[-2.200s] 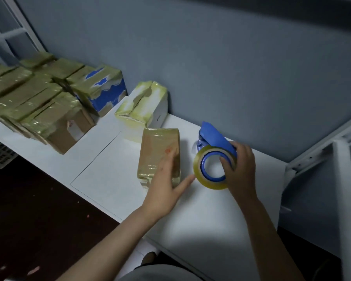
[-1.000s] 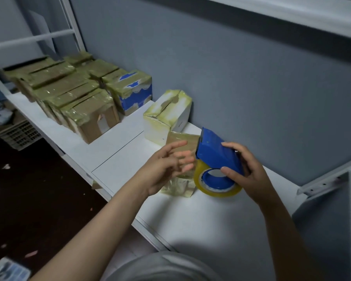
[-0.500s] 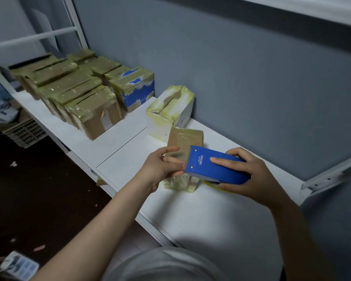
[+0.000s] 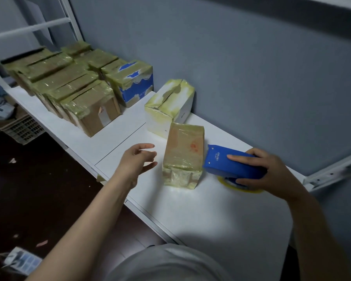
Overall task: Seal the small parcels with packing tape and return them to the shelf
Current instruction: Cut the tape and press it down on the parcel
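Note:
A small brown parcel [image 4: 183,153] wrapped in yellowish tape lies on the white shelf [image 4: 211,216]. Just right of it is a blue tape dispenser [image 4: 231,165] with a yellow tape roll [image 4: 239,186] beneath; my right hand [image 4: 267,171] grips the dispenser from the right, its front edge touching the parcel's right side. My left hand [image 4: 139,161] hovers a little left of the parcel, fingers loosely spread, holding nothing.
A white taped box [image 4: 168,106] stands behind the parcel against the grey wall. Further left sit a blue-and-white taped box [image 4: 133,82] and several brown taped parcels [image 4: 69,88]. A plastic crate [image 4: 22,128] is on the dark floor below.
My left hand has let go of the parcel and drawn back to the left. The dispenser in my right hand has shifted right, off the parcel's top to its right side.

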